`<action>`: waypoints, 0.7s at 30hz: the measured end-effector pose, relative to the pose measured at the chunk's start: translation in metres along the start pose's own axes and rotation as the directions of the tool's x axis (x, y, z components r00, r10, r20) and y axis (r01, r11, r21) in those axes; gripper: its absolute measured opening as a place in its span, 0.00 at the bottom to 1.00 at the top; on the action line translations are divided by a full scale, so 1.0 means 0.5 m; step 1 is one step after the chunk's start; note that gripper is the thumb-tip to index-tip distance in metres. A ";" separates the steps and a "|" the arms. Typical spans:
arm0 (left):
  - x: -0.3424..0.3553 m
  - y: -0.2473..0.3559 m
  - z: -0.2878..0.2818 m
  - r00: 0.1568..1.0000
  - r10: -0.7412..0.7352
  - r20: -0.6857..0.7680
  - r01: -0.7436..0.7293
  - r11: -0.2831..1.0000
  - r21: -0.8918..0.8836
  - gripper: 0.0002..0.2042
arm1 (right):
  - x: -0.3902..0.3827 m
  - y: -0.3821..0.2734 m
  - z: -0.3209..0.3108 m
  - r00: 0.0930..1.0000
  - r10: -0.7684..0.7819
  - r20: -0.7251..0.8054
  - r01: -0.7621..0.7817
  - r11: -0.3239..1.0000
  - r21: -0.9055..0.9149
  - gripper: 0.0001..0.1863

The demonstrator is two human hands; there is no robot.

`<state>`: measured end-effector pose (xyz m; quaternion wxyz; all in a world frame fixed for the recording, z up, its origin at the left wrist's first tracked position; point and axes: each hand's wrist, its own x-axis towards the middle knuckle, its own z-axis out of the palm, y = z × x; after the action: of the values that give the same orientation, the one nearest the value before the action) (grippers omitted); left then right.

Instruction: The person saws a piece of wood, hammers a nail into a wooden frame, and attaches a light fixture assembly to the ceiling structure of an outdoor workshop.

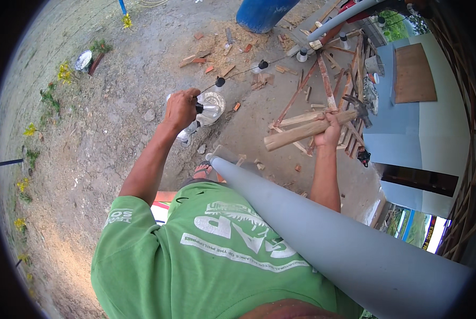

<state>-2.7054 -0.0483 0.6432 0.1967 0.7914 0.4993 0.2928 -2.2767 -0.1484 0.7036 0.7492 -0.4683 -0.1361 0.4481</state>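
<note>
My left hand (pixel 182 110) is closed around a black bulb socket (pixel 199 108) on a dark cable. Beside the fingers, clear bulbs (pixel 189 133) hang together, partly hidden by the hand. A round, shiny whitish object (pixel 215 103) shows just beyond them; whether it is a bulb or a dish I cannot tell. From the left hand the cable runs up to the right, with more black sockets (pixel 220 82) along it. My right hand (pixel 329 132) grips a claw hammer (pixel 299 134) by its thick wooden handle. The metal head points right, away from my body.
A thick grey pipe (pixel 323 212) slants close across my front. Reddish metal frames and wood scraps (pixel 328 80) lie at the far right, beside a blue-white wall (pixel 403 133). A blue drum (pixel 264 13) stands at the far side. Wood offcuts (pixel 195 58) and yellow-flowered plants (pixel 65 72) dot the ground.
</note>
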 end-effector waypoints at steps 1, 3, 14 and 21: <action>-0.008 0.007 0.000 0.978 -0.202 0.057 0.208 0.968 -0.140 0.12 | -0.024 0.020 0.008 0.996 0.048 0.072 -0.044 0.997 -0.063 0.16; -0.022 0.019 0.001 0.913 -0.385 0.136 0.408 0.874 -0.263 0.12 | -0.055 0.058 0.030 0.971 0.093 0.218 -0.081 0.995 -0.061 0.18; -0.046 0.167 -0.098 0.981 -0.037 0.190 0.137 0.828 -0.544 0.06 | -0.086 0.127 0.241 0.601 0.457 0.656 -0.095 0.856 -0.509 0.23; -0.057 0.168 -0.122 0.987 -0.008 0.159 0.112 0.747 -0.655 0.08 | -0.079 0.177 0.204 0.584 0.724 0.367 -0.022 0.466 -0.884 0.29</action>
<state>-2.6982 -0.1087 0.7322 0.5093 0.6731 0.3728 0.3854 -2.4108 -0.1067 0.6927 0.1978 -0.5599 -0.4826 0.6438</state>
